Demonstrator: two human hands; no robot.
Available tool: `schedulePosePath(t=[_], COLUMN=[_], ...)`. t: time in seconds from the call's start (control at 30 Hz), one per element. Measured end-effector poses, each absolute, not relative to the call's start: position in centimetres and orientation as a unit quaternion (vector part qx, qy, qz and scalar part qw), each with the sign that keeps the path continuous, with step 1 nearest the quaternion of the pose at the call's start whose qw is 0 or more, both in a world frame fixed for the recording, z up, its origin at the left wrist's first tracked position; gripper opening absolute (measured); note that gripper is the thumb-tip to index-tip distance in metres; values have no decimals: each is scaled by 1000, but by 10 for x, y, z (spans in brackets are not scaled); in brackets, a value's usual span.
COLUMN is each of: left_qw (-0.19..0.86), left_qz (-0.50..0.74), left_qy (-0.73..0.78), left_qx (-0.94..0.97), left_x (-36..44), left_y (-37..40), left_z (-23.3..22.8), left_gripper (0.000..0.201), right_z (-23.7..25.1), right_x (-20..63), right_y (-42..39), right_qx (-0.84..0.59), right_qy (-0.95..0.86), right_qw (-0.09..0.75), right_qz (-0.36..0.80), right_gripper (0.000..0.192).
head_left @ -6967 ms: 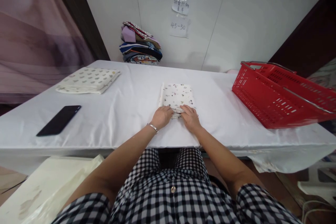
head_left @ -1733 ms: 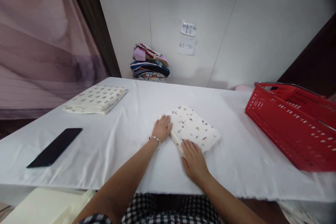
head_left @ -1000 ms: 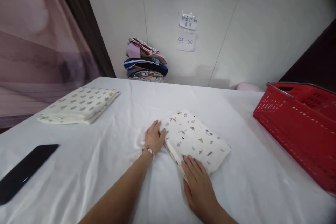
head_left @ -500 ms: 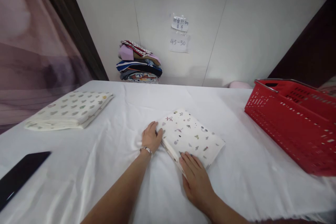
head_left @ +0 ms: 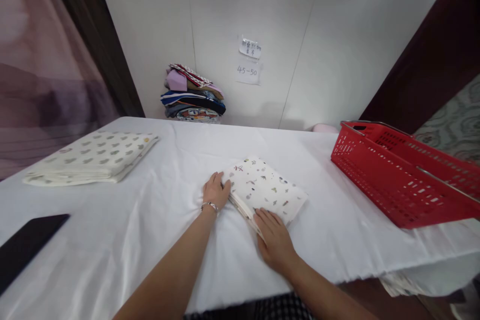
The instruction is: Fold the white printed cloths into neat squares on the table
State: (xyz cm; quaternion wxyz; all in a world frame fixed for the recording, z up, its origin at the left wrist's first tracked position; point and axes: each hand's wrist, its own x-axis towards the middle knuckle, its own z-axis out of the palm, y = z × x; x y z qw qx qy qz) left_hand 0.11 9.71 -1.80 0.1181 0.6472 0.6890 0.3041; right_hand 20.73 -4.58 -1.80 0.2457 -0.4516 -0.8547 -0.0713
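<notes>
head view: folded cloth [head_left: 264,189] lies between left hand [head_left: 215,191] and right hand [head_left: 273,237].

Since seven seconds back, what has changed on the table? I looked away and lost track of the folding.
The small folded printed cloth was turned from square-on to lying diagonally. The left hand shifted to its left corner and the right hand to its near edge; both lie flat against it, neither gripping. The larger folded cloth, black phone, red basket and clothes pile stayed put.
</notes>
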Motion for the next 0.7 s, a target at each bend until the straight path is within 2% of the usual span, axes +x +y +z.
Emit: schedulePosePath(t=[0.47, 0.7], left_qw=[166, 192], left_qz=[363, 396], left_qy=[685, 683], left_qx=[609, 583], left_x=[-3, -6], left_y=[98, 99], left_z=[-8, -7], left_gripper=[46, 46], right_z=[-17, -16], right_x=[206, 213], right_y=[-46, -47], right_qx=[-452, -453], right_qy=[-853, -863], right_qw=[246, 205], right_qz=[-88, -89], right_gripper=[51, 51])
